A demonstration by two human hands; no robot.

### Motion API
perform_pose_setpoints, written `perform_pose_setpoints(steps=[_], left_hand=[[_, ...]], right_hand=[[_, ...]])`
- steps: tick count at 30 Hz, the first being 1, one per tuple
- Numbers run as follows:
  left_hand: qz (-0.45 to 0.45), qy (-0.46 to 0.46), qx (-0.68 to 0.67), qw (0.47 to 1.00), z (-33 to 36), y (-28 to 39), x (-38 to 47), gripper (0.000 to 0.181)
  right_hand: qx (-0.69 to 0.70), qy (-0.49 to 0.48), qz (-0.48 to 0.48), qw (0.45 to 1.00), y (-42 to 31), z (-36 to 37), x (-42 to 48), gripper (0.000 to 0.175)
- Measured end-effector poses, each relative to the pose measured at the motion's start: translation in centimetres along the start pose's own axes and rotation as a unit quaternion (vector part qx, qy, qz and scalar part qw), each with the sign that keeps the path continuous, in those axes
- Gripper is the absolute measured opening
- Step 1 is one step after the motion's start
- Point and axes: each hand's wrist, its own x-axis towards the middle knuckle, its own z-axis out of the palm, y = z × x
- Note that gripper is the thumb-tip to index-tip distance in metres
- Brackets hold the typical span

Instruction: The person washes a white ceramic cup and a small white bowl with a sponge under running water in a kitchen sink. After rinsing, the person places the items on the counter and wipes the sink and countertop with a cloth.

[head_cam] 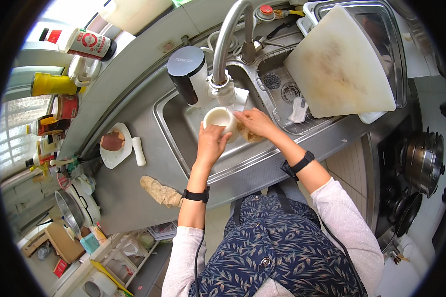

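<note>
Over the left basin of the steel sink [178,148], a white round cup or bowl [208,119] is held beneath the filter fitting [223,92] of the curved faucet [223,44]. My left hand [212,143] grips its near rim, fingers reaching inside. My right hand [255,121] is at the fitting's outlet, beside the cup's right edge; whether its fingertips hold the cup or the outlet, I cannot tell. A tan cloth or sponge [248,134] lies in the basin under my right hand. What the cup contains is mostly hidden.
A translucent cutting board [342,67] leans over the right basin, which holds a wire rack, steel scouring pad [272,80] and white object [298,110]. Left on the counter are a plate [124,146] with something brown, a white cylinder [138,151] and a tan cloth [161,191].
</note>
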Motion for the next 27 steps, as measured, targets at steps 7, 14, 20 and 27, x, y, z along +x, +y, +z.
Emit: perform_pose_setpoints(steps=[7, 14, 20, 27], left_hand=[[0.064, -0.087, 0.029, 0.994, 1.1, 1.3, 0.3, 0.024], [-0.342, 0.236, -0.597, 0.686, 4.7, -2.0, -1.6, 0.037], [-0.462, -0.046, -0.811, 0.354, 8.3, -2.1, 0.6, 0.083], [-0.366, 0.055, -0.888, 0.274, 8.0, -0.7, 2.0, 0.050]], right_hand=[[-0.036, -0.168, 0.113, 0.979, 2.6, 1.5, 2.9, 0.044], [0.083, 0.021, 0.120, 0.989, 5.2, 2.3, 3.0, 0.045], [0.035, 0.035, 0.085, 0.995, 3.0, 1.7, 1.6, 0.047], [-0.043, 0.075, -0.026, 0.996, -0.5, 0.8, -1.8, 0.048]])
